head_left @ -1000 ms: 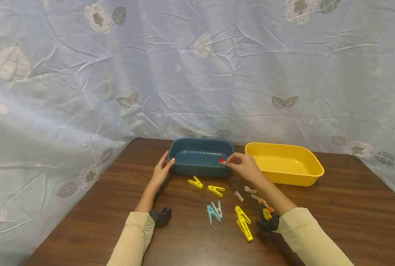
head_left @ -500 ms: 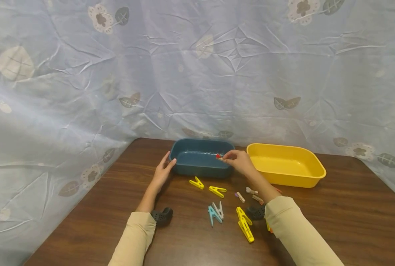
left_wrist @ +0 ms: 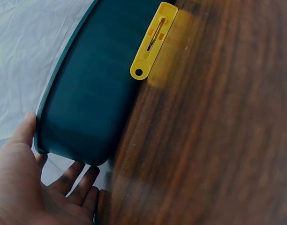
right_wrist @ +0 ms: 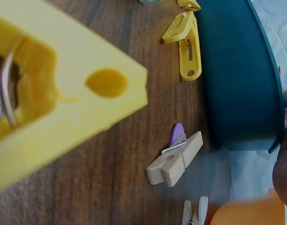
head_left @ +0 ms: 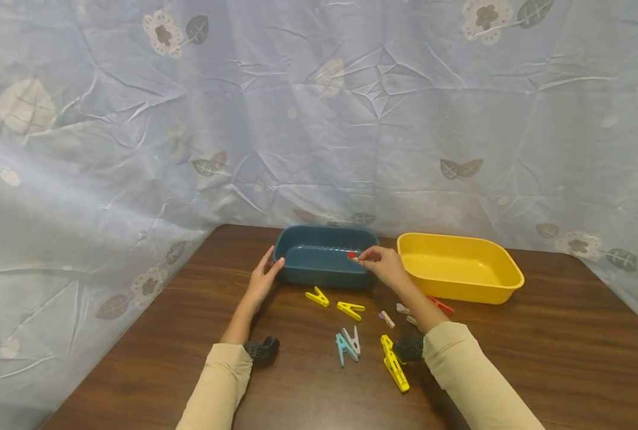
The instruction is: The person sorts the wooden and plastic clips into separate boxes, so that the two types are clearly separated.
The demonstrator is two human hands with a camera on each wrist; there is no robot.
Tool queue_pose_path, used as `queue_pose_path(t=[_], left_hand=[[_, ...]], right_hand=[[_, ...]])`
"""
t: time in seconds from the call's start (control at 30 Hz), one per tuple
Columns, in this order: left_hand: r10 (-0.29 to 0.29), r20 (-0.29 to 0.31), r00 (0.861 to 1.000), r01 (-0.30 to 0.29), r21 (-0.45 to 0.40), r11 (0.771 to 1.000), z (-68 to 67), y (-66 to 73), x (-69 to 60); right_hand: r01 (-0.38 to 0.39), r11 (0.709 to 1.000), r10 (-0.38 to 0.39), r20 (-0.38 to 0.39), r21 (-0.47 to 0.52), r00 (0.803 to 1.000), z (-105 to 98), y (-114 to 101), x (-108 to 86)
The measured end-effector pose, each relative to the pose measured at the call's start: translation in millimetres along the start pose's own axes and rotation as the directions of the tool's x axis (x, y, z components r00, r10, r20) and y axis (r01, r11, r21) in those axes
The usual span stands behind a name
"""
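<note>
My left hand (head_left: 262, 283) rests at the left end of the dark blue tub (head_left: 324, 278), thumb at its rim and fingers spread and nearly straight. In the left wrist view, the fingers (left_wrist: 66, 187) lie along the end of the blue tub (left_wrist: 82, 93). Over the tub's right part, my right hand (head_left: 385, 267) pinches a small wooden clothespin with a red top (head_left: 352, 256). In the right wrist view, that hand (right_wrist: 285, 173) is partly cut off at the right edge, by the rim.
A yellow tub (head_left: 458, 289) stands at the right. Nearer lie yellow clips (head_left: 317, 297), blue (head_left: 345, 348) and grey clips (head_left: 353, 341), a long yellow clip (head_left: 395, 365), a purple-topped clothespin (head_left: 387, 319) and a red clip (head_left: 441, 305). A large yellow clip (right_wrist: 110, 83) looms close in the right wrist view.
My right hand and forearm have shifted left, carrying the red-topped clothespin farther over the blue tub. The red clip near the yellow tub now shows more. My left hand stays at the rim.
</note>
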State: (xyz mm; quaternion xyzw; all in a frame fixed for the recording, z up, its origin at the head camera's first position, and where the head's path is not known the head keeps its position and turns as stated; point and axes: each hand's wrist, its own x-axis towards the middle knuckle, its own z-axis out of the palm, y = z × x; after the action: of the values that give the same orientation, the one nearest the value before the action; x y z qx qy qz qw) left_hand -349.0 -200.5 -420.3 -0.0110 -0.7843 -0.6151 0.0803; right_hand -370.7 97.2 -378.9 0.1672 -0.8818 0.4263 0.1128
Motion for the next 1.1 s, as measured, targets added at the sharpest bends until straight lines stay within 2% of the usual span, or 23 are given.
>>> queue_pose_path(t=[0.23, 0.77, 0.83, 0.93, 1.07, 1.1], left_hand=[[0.008, 0.002, 1.0, -0.008, 0.002, 1.0, -0.4, -3.0, 1.0], [0.003, 0.0, 1.0, -0.003, 0.0, 1.0, -0.2, -3.0, 2.9], [0.001, 0.01, 1.0, 0.0, -0.012, 1.0, -0.7, -2.1, 1.9], [-0.008, 0.033, 0.999, 0.009, -0.026, 1.0, -1.9, 12.5, -7.0], [-0.008, 0.029, 1.0, 0.008, -0.022, 1.0, -1.0, 11.9, -6.1], [-0.001, 0.023, 1.0, 0.002, -0.016, 1.0, -0.2, 7.9, -3.9]], right_hand=[[-0.017, 1.0, 0.017, -0.006, -0.003, 1.0, 4.7, 1.5, -1.2], [0.018, 1.0, -0.019, -0.046, -0.016, 0.999, 6.8, 1.0, -2.6], [0.019, 1.0, -0.02, -0.047, -0.008, 0.999, 6.7, 1.0, -2.9], [0.026, 1.0, -0.025, -0.041, 0.013, 0.999, 5.2, 2.8, -2.1], [0.023, 0.995, -0.026, 0.022, 0.101, 0.999, -4.5, 4.6, 0.2], [0.019, 0.992, -0.024, 0.04, 0.124, 0.999, -8.4, 4.2, 0.1]])
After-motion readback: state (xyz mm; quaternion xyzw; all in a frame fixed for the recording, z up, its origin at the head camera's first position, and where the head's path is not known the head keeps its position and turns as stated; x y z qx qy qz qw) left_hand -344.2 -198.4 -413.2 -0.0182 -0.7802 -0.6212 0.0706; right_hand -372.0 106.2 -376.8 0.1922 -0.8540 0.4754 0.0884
